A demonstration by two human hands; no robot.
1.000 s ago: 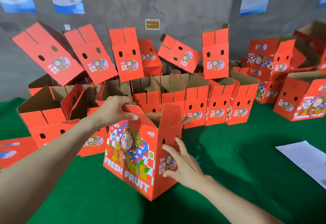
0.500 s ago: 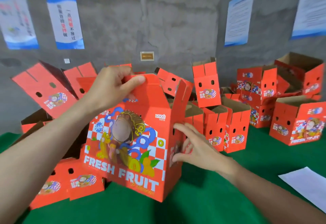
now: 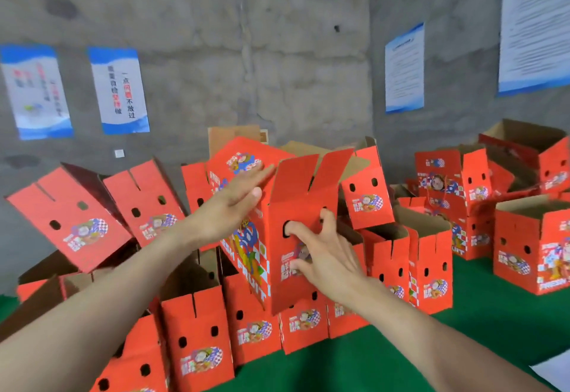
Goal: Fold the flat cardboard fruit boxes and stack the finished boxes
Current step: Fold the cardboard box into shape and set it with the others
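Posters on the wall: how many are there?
4 posters: two side by side at the left, one right of centre, one at the right edge, partly cut off. Others may be outside the view.

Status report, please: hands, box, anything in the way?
Left hand flat on printed face of box. Right hand spread on its holed end. Box aloft, tilted, above front row of boxes.

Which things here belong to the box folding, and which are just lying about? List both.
Job: red cardboard fruit box held up, left hand, right hand, finished red cardboard boxes piled around it.
Lying about: blue-and-white paper wall posters, white paper sheet.
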